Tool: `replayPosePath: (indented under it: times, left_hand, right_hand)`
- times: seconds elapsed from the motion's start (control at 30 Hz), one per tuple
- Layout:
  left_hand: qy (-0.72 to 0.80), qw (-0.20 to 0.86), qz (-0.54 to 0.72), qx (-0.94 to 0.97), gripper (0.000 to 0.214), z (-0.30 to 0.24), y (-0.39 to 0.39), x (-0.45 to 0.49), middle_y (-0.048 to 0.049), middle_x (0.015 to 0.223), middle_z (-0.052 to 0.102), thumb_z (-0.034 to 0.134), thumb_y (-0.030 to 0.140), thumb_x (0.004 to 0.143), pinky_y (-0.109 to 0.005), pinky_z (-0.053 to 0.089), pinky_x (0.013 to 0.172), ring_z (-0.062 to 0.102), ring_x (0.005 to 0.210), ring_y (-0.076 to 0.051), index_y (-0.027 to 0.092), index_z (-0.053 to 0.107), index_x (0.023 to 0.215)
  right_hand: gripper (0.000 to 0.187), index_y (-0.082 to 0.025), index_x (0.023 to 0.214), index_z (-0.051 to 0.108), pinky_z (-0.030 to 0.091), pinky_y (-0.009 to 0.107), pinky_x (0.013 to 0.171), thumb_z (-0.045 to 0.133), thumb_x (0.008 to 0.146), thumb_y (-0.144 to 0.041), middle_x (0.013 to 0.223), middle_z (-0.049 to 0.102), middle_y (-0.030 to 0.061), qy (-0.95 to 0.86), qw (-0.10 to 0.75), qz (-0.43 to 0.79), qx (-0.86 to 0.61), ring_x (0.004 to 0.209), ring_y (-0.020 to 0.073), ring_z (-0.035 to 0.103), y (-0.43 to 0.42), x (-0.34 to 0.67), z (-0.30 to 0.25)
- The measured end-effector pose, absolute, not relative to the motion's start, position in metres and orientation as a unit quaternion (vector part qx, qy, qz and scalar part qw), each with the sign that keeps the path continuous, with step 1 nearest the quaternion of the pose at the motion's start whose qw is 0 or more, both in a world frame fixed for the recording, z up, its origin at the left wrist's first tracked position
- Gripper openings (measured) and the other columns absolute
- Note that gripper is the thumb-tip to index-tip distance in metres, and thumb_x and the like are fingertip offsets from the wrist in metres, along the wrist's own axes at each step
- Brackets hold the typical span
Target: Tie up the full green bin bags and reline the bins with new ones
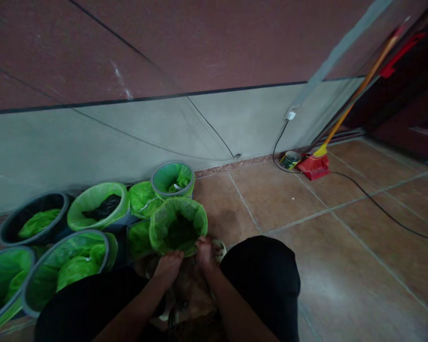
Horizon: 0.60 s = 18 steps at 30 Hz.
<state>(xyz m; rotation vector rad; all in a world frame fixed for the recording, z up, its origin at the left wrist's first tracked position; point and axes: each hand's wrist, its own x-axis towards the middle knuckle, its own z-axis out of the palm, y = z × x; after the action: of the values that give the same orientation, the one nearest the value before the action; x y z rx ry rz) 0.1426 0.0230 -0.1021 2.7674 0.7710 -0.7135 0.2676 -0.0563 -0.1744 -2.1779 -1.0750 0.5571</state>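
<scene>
Two bare hands are at the near edge of a green bag (160,227), which lines a round bin (201,214) in front of the knees (262,268), just beside the other bins (107,249). The left hand (170,263) and the right hand (204,252) stand a little apart, each with its fingers closed on this edge (the fingertips are partly hidden, so I cannot tell how firm the pinch is). I judge that the step is to settle the bag over the rim. To do it well, one should pull with both hands equally, fold the edge outward, and go around the rim by small portions. Too strong a pull at one place could tear the film or tip the bin.
</scene>
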Motion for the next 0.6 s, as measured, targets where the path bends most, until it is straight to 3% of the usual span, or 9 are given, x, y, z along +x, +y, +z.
replayPosePath:
  times: [0.1, 0.23, 0.37, 0.47, 0.6]
  left_hand:
    - [0.191, 0.071, -0.231, 0.951, 0.034, -0.106, 0.043, 0.128, -0.0106, 0.104, 0.071, 0.038, 0.005, 0.09, -0.038, 0.046, 0.1, 0.065, 0.104, -0.023, 0.014, 0.069, 0.102]
    - [0.137, 0.029, -0.222, 0.965, 0.033, -0.109, 0.081, 0.105, -0.0108, 0.097, 0.074, 0.043, 0.004, 0.087, -0.043, 0.03, 0.118, 0.066, 0.106, -0.023, 0.015, 0.073, 0.096]
    - [0.203, -0.011, -0.187, 0.961, 0.055, -0.098, 0.095, 0.092, -0.0127, 0.137, 0.063, 0.039, 0.0, 0.084, -0.053, 0.024, 0.119, 0.047, 0.138, -0.027, 0.019, 0.064, 0.129]
    - [0.282, -0.014, -0.146, 0.948, 0.07, -0.088, 0.076, 0.093, -0.0136, 0.153, 0.047, 0.036, -0.002, 0.08, -0.057, 0.024, 0.118, 0.034, 0.147, -0.029, 0.019, 0.049, 0.146]
    - [0.3, 0.053, -0.13, 0.944, 0.066, -0.086, 0.034, 0.106, -0.0143, 0.151, 0.049, 0.036, -0.001, 0.082, -0.05, 0.031, 0.116, 0.041, 0.142, -0.028, 0.017, 0.051, 0.144]
  right_hand:
    - [0.028, -0.016, 0.088, 0.072, 0.045, 0.024, 0.082, 0.05, 0.079, 0.0, 0.098, 0.068, 0.0073, -0.452, 0.27, 0.231, -0.818, 0.095, 0.0178, 0.06, -0.06, 0.253, -0.175]
    - [0.042, -0.018, 0.108, 0.071, 0.048, 0.024, 0.083, 0.05, 0.076, 0.0, 0.107, 0.068, 0.0073, -0.489, 0.265, 0.245, -0.794, 0.094, 0.017, 0.064, -0.065, 0.231, -0.165]
    - [0.061, -0.021, 0.135, 0.057, 0.052, 0.025, 0.085, 0.048, 0.077, -0.003, 0.137, 0.057, 0.0098, -0.507, 0.278, 0.23, -0.783, 0.098, 0.0174, 0.067, -0.073, 0.228, -0.146]
    - [0.053, -0.021, 0.129, 0.062, 0.052, 0.026, 0.088, 0.044, 0.082, -0.004, 0.135, 0.058, 0.0093, -0.479, 0.291, 0.21, -0.802, 0.1, 0.0172, 0.068, -0.077, 0.237, -0.138]
    - [0.043, -0.019, 0.114, 0.069, 0.051, 0.027, 0.09, 0.042, 0.083, -0.003, 0.119, 0.066, 0.0091, -0.466, 0.286, 0.195, -0.815, 0.1, 0.0178, 0.066, -0.077, 0.249, -0.143]
